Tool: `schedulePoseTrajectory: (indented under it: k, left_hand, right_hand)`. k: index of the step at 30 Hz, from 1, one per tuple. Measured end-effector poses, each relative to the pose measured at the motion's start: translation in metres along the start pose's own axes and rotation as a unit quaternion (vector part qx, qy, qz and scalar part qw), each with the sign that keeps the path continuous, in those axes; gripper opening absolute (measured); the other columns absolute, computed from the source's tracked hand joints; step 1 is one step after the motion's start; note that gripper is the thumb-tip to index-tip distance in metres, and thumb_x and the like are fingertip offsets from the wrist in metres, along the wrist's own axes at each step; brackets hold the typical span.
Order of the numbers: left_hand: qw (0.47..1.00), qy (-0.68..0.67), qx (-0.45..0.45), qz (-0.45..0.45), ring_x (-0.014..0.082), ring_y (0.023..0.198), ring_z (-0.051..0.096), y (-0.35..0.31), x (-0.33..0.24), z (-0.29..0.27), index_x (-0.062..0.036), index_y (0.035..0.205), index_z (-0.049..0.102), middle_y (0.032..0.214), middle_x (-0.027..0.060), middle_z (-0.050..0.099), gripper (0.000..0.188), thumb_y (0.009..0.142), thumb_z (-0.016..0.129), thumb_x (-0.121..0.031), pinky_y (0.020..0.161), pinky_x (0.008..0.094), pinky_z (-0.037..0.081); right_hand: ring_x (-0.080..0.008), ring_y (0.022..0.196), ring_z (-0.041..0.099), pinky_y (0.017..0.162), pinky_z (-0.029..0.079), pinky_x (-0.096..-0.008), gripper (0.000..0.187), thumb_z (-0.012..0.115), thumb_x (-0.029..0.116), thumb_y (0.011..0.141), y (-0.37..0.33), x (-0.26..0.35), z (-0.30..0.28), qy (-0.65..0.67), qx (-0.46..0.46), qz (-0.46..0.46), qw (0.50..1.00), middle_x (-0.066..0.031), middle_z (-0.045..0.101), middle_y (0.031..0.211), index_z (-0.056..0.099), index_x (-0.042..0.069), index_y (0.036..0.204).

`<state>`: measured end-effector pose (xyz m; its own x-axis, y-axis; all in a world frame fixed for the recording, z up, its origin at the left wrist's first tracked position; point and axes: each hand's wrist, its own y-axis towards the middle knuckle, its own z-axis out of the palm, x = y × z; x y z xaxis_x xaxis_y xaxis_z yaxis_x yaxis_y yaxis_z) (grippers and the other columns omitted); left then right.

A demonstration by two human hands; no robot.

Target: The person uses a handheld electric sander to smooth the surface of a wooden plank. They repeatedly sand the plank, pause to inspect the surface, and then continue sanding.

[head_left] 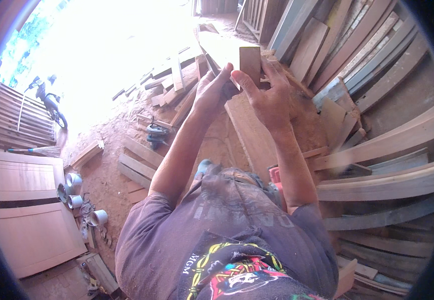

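Out in front of me, a thick wooden beam (250, 62) points away, its square cut end turned toward me. The far part of it fades into bright glare. My left hand (214, 89) is closed on its left side near the end, thumb up along the edge. On the other side my right hand (269, 95) grips it, with the thumb on the near end and fingers over the right face. Below my hands lies a wide wooden board (249, 132), slanting down toward my legs.
Loose offcuts (177, 75) litter the dusty ground ahead. A teal power tool (157, 133) sits left of my forearm. Long planks (382, 187) are stacked along the right. At left are panelled doors (32, 240), several pots (98, 217), a broom (39, 150) and a motorbike (51, 102).
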<state>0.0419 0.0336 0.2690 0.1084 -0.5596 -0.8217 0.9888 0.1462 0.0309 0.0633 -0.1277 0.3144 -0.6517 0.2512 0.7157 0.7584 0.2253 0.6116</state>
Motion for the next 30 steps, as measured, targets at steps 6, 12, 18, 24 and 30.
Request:
schedulePoseTrajectory:
  k: [6,12,18,24,30]
  left_hand:
    - [0.999,0.032,-0.008,0.0,0.0229,0.109,0.072,0.004,0.005,-0.002,0.0033,0.137,0.055,0.122,0.0164,0.066,0.051,0.108,0.069,-0.037,0.092,0.041,0.065]
    - [1.0,0.018,0.001,0.016,0.0217,0.107,0.072,0.003,0.005,0.003,0.0017,0.136,0.057,0.119,0.0141,0.066,0.051,0.108,0.069,-0.039,0.091,0.0389,0.065]
    - [1.0,0.026,-0.001,0.014,0.0193,0.101,0.071,0.007,0.01,-0.006,0.0015,0.135,0.058,0.115,0.0122,0.067,0.052,0.107,0.07,-0.041,0.086,0.0363,0.064]
    - [0.999,0.043,-0.019,0.007,0.0169,0.096,0.072,0.005,0.009,0.001,0.0017,0.13,0.062,0.109,0.0099,0.07,0.048,0.106,0.072,-0.039,0.083,0.0333,0.063]
    - [0.999,-0.041,0.003,-0.004,0.0136,0.095,0.072,0.009,0.012,-0.02,0.0,0.127,0.066,0.109,0.0075,0.073,0.039,0.109,0.069,-0.035,0.081,0.03,0.062]
  right_hand:
    - [-0.0191,0.098,0.075,0.082,0.06,-0.0317,0.051,0.084,0.039,0.096,0.002,0.003,-0.003,0.034,0.005,-0.001,0.999,-0.0118,0.074,0.113,0.073,-0.001,0.127]
    - [-0.0198,0.101,0.075,0.082,0.061,-0.0316,0.053,0.084,0.04,0.096,0.004,0.003,-0.005,0.025,0.006,0.0,1.0,-0.012,0.074,0.114,0.073,-0.001,0.128]
    - [-0.0209,0.104,0.075,0.083,0.062,-0.0324,0.054,0.085,0.04,0.096,0.003,0.007,-0.004,0.052,0.01,0.013,0.999,-0.0136,0.074,0.117,0.073,-0.002,0.128]
    - [-0.0237,0.102,0.075,0.086,0.061,-0.0349,0.053,0.086,0.038,0.093,0.002,0.01,-0.006,0.062,-0.006,0.023,0.998,-0.0146,0.075,0.115,0.073,0.001,0.129]
    - [-0.0218,0.107,0.071,0.088,0.06,-0.0342,0.053,0.087,0.036,0.092,0.0,0.006,0.006,0.021,-0.016,0.0,1.0,-0.0143,0.072,0.118,0.073,0.001,0.13]
